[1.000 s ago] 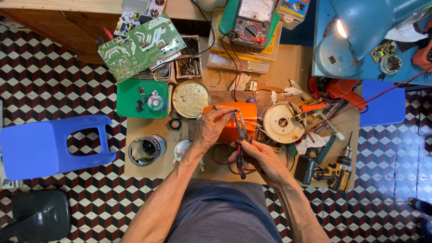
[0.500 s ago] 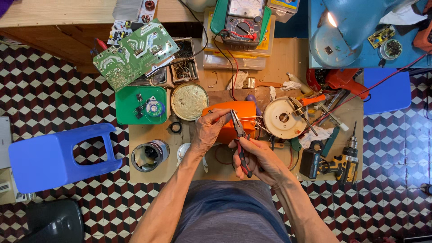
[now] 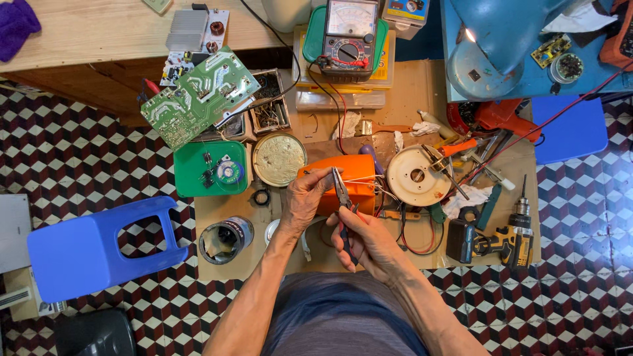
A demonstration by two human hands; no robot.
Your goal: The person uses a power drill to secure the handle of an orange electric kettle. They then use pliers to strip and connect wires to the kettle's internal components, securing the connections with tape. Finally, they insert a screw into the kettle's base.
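My right hand (image 3: 369,240) grips a pair of pliers (image 3: 343,204) with dark red handles, jaws pointing up. My left hand (image 3: 304,198) pinches thin pale wires (image 3: 366,179) at the pliers' tip. Both hands hover over an orange plastic housing (image 3: 359,175) lying on a cardboard sheet (image 3: 409,86). The wires run from the housing toward a round cream disc part (image 3: 417,175) just to its right.
Around me lie a green circuit board (image 3: 198,95), a green lid with small parts (image 3: 210,170), a round metal lid (image 3: 279,159), an analogue multimeter (image 3: 349,29), a cordless drill (image 3: 508,237), a tin can (image 3: 226,238), screwdrivers, and a blue plastic stool (image 3: 99,247) at left on patterned floor tiles.
The hands stay on the pliers and wires over the orange housing; only small finger shifts. The head camera has moved slightly, so the scene sits a little lower in view.
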